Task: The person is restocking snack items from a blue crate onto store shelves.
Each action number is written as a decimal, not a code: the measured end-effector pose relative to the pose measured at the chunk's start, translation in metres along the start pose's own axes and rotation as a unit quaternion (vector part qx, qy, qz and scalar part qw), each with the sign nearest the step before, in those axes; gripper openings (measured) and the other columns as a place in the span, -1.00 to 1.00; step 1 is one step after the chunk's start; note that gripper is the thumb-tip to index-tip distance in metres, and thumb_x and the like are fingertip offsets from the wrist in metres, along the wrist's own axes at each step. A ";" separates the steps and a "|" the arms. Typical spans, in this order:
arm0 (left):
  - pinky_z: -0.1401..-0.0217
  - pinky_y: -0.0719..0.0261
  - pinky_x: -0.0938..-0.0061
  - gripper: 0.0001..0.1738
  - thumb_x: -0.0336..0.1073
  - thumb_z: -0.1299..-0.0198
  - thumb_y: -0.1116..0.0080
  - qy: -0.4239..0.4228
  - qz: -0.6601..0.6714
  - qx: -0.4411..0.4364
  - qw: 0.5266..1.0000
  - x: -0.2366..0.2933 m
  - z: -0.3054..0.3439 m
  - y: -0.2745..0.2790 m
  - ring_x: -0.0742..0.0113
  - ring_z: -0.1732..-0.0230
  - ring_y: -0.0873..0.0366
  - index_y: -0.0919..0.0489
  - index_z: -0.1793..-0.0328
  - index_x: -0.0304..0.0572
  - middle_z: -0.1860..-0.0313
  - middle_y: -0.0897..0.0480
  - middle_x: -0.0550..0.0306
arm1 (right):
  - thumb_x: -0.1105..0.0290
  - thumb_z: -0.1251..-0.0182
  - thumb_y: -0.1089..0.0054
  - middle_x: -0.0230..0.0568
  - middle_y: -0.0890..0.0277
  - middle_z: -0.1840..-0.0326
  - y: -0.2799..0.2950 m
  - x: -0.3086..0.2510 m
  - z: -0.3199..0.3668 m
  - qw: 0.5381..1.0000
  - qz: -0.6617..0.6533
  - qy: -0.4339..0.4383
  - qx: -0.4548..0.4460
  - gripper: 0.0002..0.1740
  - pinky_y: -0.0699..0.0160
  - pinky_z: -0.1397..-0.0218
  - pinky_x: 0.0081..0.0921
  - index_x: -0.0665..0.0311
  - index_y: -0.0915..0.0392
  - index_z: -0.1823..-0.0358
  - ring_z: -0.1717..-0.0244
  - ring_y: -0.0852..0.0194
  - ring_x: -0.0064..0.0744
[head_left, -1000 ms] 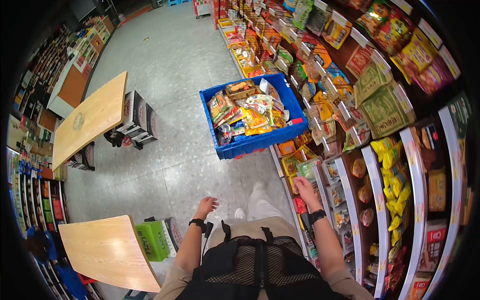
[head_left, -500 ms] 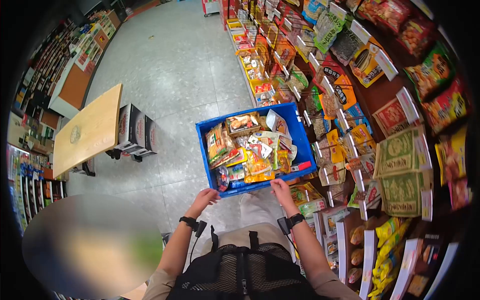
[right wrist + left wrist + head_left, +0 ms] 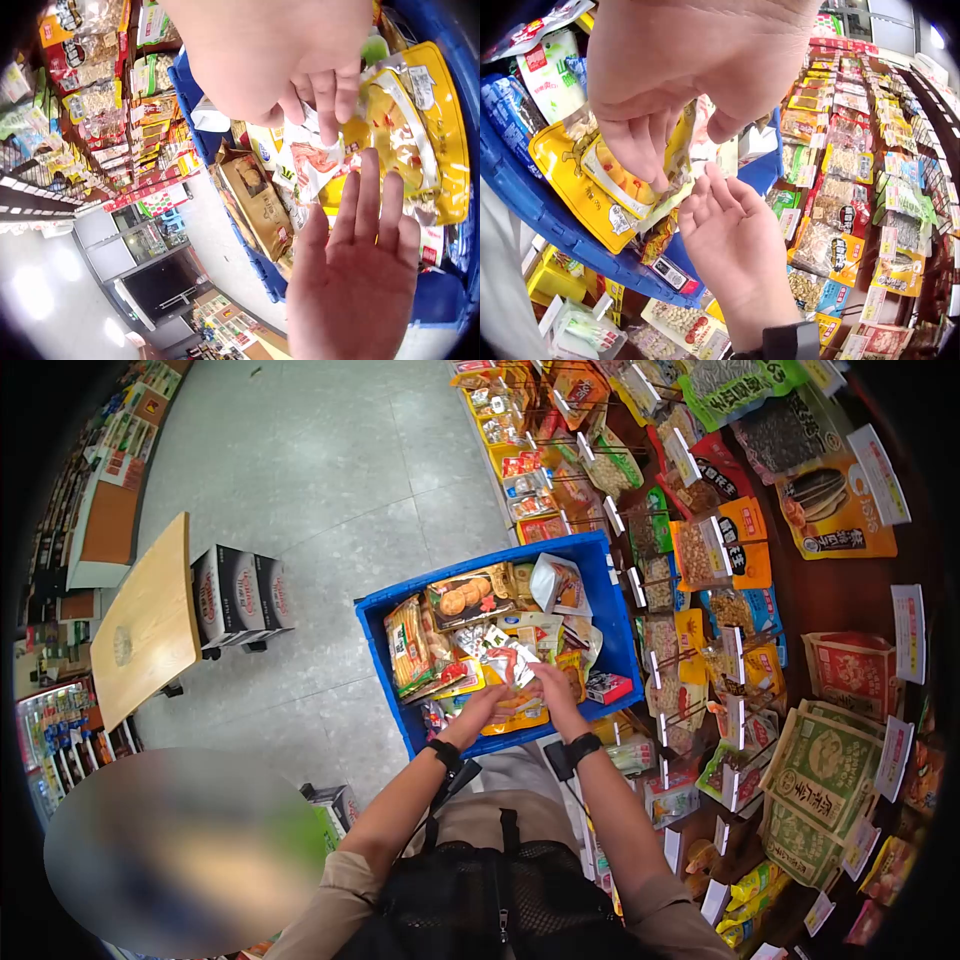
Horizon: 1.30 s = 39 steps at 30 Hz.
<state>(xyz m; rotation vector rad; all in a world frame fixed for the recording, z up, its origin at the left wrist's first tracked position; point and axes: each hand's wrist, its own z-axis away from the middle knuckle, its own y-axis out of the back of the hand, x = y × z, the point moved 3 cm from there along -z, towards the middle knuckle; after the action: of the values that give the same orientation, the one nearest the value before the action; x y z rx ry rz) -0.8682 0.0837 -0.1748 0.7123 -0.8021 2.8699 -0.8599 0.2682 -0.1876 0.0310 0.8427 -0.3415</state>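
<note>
Pinching the white snack packet is the right hand, left hand flat-fingered beside it

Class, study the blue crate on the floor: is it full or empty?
Full: snack packets lie piled across the whole blue crate; the right hand pinches a white packet.

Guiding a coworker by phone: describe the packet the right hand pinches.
Find the blue crate beside the snack shelves. At its near edge, over a yellow packet, the right hand's fingers pinch a white packet, smaller, with an orange-red picture.
</note>
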 end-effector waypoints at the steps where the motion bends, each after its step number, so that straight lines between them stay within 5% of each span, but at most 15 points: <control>1: 0.03 -0.59 0.53 -0.55 0.02 -0.48 0.10 0.007 0.015 -0.002 1.000 -0.001 0.009 0.001 0.34 0.04 -0.64 -0.47 -0.21 -0.17 -0.19 -0.61 0.08 | 0.24 -0.46 -0.08 -0.33 -0.62 0.24 -0.006 0.006 0.011 1.000 0.002 -0.005 0.007 -0.70 -0.45 0.25 -0.67 0.26 -0.59 -0.06 0.37 -0.58 -0.57; 6: 0.08 -0.56 0.52 -0.46 0.16 -0.46 0.12 0.000 0.054 -0.037 0.998 -0.005 0.034 0.026 0.42 0.13 -0.61 -0.51 -0.16 -0.16 -0.01 -0.68 0.14 | 0.27 -0.46 -0.14 -0.38 -0.60 0.38 -0.033 0.018 0.070 0.996 0.046 0.055 0.046 -0.72 -0.41 0.32 -0.69 0.34 -0.64 0.02 0.41 -0.47 -0.70; 8: 0.20 -0.54 0.56 -0.49 0.11 -0.43 0.02 0.023 0.187 -0.040 0.981 0.000 0.046 0.034 0.47 0.19 -0.60 -0.49 -0.21 -0.16 0.09 -0.67 0.20 | 0.40 -0.42 -0.18 -0.40 -0.57 0.36 -0.046 0.011 0.099 0.988 0.083 0.106 0.071 -0.76 -0.46 0.35 -0.68 0.41 -0.61 0.02 0.41 -0.46 -0.70; 12: 0.36 -0.46 0.65 -0.43 -0.11 -0.32 -0.24 -0.036 -0.064 -0.069 0.995 0.021 0.083 0.025 0.60 0.29 -0.53 -0.38 -0.32 -0.28 0.20 -0.64 0.27 | 0.56 -0.35 -0.20 -0.28 -0.61 0.16 -0.075 0.008 0.162 0.982 -0.001 0.161 0.103 -0.64 -0.53 0.30 -0.65 0.38 -0.44 -0.16 0.33 -0.49 -0.66; 15: 0.36 -0.39 0.72 -0.56 -0.28 -0.37 -0.18 -0.117 -0.114 -0.156 0.974 0.052 0.132 0.011 0.69 0.33 -0.49 -0.41 -0.32 -0.20 0.20 -0.66 0.33 | 0.60 -0.31 -0.22 -0.17 -0.60 0.02 -0.115 -0.014 0.216 0.965 -0.094 0.206 0.130 -0.48 -0.52 0.30 -0.68 0.34 -0.31 -0.29 0.34 -0.49 -0.68; 24: 0.41 -0.36 0.75 -0.56 -0.31 -0.38 -0.16 -0.111 -0.298 -0.248 0.915 0.076 0.244 -0.040 0.73 0.35 -0.49 -0.41 -0.34 -0.19 0.16 -0.70 0.28 | 0.55 -0.29 -0.29 -0.35 -0.62 0.15 -0.136 -0.047 0.364 0.946 -0.072 0.259 0.182 -0.35 -0.43 0.22 -0.64 0.26 -0.26 -0.38 0.33 -0.43 -0.71; 27: 0.45 -0.23 0.75 -0.60 -0.38 -0.38 -0.15 -0.120 -0.367 -0.294 0.874 0.042 0.270 -0.083 0.77 0.41 -0.37 -0.42 -0.31 -0.20 0.19 -0.68 0.34 | 0.48 -0.33 -0.27 -0.40 -0.60 0.23 -0.101 -0.015 0.409 0.927 -0.042 0.308 0.208 -0.46 -0.40 0.25 -0.66 0.25 -0.32 -0.32 0.36 -0.39 -0.72; 28: 0.43 -0.25 0.75 -0.60 -0.40 -0.37 -0.15 -0.123 -0.387 -0.320 0.856 0.032 0.278 -0.102 0.77 0.40 -0.38 -0.42 -0.31 -0.22 0.18 -0.68 0.32 | 0.38 -0.39 -0.24 -0.43 -0.53 0.38 -0.093 -0.014 0.426 0.917 -0.059 0.321 0.230 -0.71 -0.37 0.33 -0.62 0.28 -0.47 -0.06 0.42 -0.33 -0.70; 31: 0.32 -0.36 0.74 -0.57 -0.43 -0.36 -0.14 -0.109 -0.435 -0.389 0.805 -0.015 0.295 -0.152 0.72 0.33 -0.43 -0.39 -0.33 -0.27 0.15 -0.68 0.27 | 0.32 -0.42 -0.20 -0.43 -0.46 0.49 -0.059 0.025 0.479 0.923 -0.013 0.300 0.242 -0.81 -0.33 0.39 -0.57 0.31 -0.47 0.20 0.47 -0.29 -0.68; 32: 0.19 -0.43 0.69 -0.66 -0.39 -0.38 -0.14 -0.110 -0.404 -0.390 0.820 -0.037 0.310 -0.171 0.67 0.24 -0.47 -0.48 -0.24 -0.29 0.15 -0.67 0.25 | 0.30 -0.43 -0.19 -0.40 -0.43 0.54 -0.049 0.035 0.500 0.916 -0.014 0.302 0.264 -0.75 -0.30 0.43 -0.54 0.33 -0.42 0.32 0.49 -0.29 -0.66; 35: 0.11 -0.45 0.66 -0.74 -0.32 -0.39 -0.13 -0.109 -0.489 -0.452 0.738 -0.099 0.294 -0.202 0.65 0.18 -0.49 -0.57 -0.12 -0.30 0.17 -0.67 0.27 | 0.30 -0.43 -0.19 -0.41 -0.43 0.54 -0.016 0.085 0.555 0.907 -0.019 0.301 0.293 -0.77 -0.32 0.42 -0.54 0.33 -0.44 0.27 0.49 -0.29 -0.66; 39: 0.17 -0.44 0.66 -0.78 -0.27 -0.39 -0.14 -0.048 -0.497 -0.452 0.739 -0.201 0.337 -0.269 0.67 0.22 -0.49 -0.63 0.03 -0.28 0.23 -0.65 0.34 | 0.30 -0.44 -0.18 -0.38 -0.46 0.46 0.026 0.152 0.637 0.888 -0.110 0.297 0.334 -0.77 -0.40 0.31 -0.57 0.35 -0.48 0.13 0.41 -0.37 -0.66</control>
<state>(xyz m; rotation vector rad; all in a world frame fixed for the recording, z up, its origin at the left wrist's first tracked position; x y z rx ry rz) -0.4975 0.1539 0.1149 0.7681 -1.1718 1.2663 -0.2960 0.1465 0.1236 0.7202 1.3041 -0.8544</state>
